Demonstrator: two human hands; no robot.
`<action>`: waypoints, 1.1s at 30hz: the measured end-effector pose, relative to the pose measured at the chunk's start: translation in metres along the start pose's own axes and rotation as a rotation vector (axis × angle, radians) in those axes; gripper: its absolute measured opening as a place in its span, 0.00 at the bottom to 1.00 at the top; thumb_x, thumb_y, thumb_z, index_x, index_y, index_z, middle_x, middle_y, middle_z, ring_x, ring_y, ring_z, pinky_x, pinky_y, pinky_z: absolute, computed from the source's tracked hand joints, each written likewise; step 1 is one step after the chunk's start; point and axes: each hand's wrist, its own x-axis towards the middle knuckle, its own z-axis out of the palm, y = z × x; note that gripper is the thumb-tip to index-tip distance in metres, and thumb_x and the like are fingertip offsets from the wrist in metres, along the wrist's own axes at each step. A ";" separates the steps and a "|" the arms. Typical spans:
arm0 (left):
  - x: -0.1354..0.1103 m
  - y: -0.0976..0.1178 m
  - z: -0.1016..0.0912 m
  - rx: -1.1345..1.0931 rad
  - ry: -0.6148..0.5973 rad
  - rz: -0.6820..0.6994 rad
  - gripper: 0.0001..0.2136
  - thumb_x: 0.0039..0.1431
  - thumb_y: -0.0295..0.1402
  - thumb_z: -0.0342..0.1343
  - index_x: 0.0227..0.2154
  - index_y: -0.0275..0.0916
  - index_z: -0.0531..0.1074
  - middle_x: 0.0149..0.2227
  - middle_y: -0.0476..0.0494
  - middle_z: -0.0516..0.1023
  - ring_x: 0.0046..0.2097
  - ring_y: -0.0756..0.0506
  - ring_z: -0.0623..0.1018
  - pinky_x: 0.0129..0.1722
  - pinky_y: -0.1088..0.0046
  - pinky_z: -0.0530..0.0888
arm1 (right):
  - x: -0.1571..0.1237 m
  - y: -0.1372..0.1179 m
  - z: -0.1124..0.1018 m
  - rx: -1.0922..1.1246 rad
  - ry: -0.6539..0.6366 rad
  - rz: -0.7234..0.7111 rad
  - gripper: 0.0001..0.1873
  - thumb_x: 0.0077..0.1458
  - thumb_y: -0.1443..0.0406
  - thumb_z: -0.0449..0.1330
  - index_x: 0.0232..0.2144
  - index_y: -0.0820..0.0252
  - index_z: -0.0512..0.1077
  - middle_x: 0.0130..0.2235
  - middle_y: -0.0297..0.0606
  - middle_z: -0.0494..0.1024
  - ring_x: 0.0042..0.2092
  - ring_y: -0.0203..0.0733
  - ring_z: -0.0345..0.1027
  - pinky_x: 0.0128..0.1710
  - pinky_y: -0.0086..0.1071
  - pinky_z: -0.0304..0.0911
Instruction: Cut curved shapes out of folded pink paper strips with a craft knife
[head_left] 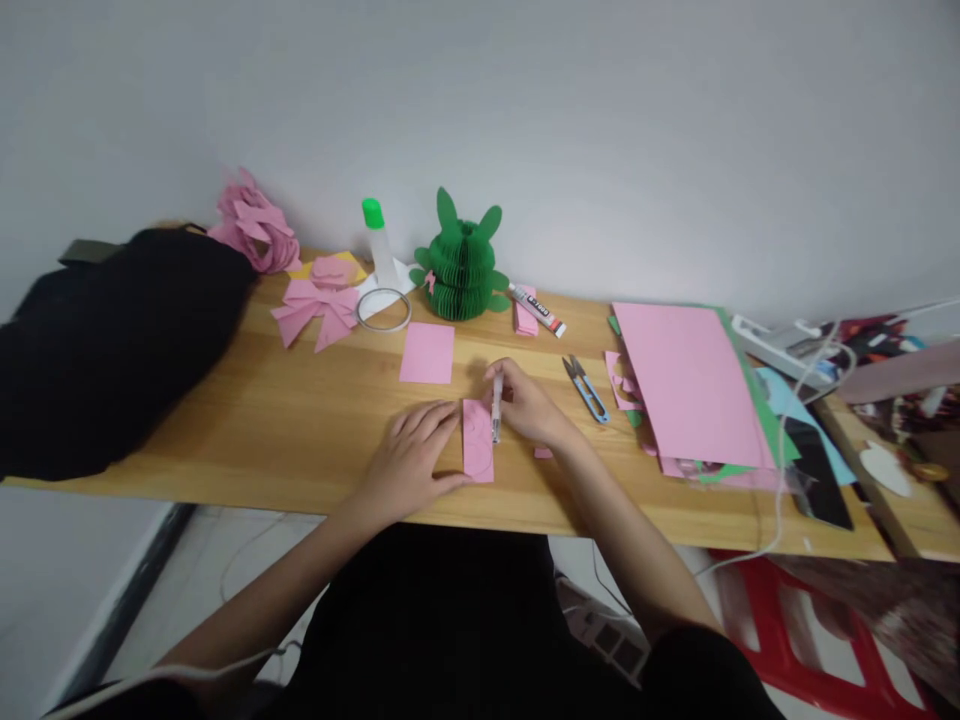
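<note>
A narrow pink paper strip (478, 455) with curved lines drawn on it lies near the front of the table. My left hand (409, 455) rests flat beside it, fingers spread, with fingertips and thumb at its left edge. In my right hand (525, 402) is a clear pen (496, 400), held at the strip's right edge. A square pink paper (427, 353) lies just beyond. To the right of my right hand are blue-handled thread snips (586, 388), blades pointing away from me.
A green paper rabbit (461, 265) stands at the back near a green-capped glue bottle (380, 245), a ring (384, 311) and a glue tube (538, 310). Pink sheets (690, 380) and a phone (819, 475) lie right; a black bag (127, 350) lies left.
</note>
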 end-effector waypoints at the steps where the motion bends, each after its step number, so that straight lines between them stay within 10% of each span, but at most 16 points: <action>1: 0.000 0.000 0.000 0.000 0.000 0.003 0.34 0.55 0.48 0.63 0.61 0.40 0.63 0.62 0.34 0.68 0.62 0.33 0.67 0.61 0.52 0.63 | 0.000 -0.002 -0.001 0.019 -0.002 0.007 0.15 0.41 0.66 0.59 0.35 0.54 0.62 0.23 0.21 0.67 0.25 0.32 0.60 0.27 0.26 0.57; 15: 0.010 -0.003 -0.009 -0.130 0.028 0.029 0.23 0.55 0.43 0.64 0.53 0.44 0.72 0.59 0.38 0.72 0.61 0.35 0.69 0.61 0.51 0.66 | 0.010 -0.022 -0.044 0.236 0.165 -0.005 0.22 0.34 0.66 0.66 0.31 0.54 0.59 0.26 0.24 0.73 0.26 0.32 0.68 0.27 0.27 0.64; 22: 0.086 -0.002 -0.007 -0.347 0.064 -0.102 0.13 0.61 0.31 0.57 0.49 0.41 0.74 0.52 0.38 0.76 0.56 0.38 0.74 0.59 0.52 0.69 | 0.080 -0.024 -0.110 0.266 0.269 -0.042 0.29 0.28 0.64 0.71 0.32 0.53 0.58 0.24 0.21 0.74 0.23 0.32 0.67 0.23 0.26 0.63; 33: 0.167 0.007 0.010 -0.823 -0.153 -0.510 0.15 0.66 0.39 0.56 0.50 0.35 0.70 0.48 0.41 0.75 0.45 0.44 0.78 0.44 0.61 0.78 | 0.106 -0.012 -0.137 0.305 0.266 -0.030 0.30 0.27 0.63 0.73 0.32 0.52 0.59 0.25 0.24 0.75 0.24 0.32 0.67 0.23 0.27 0.63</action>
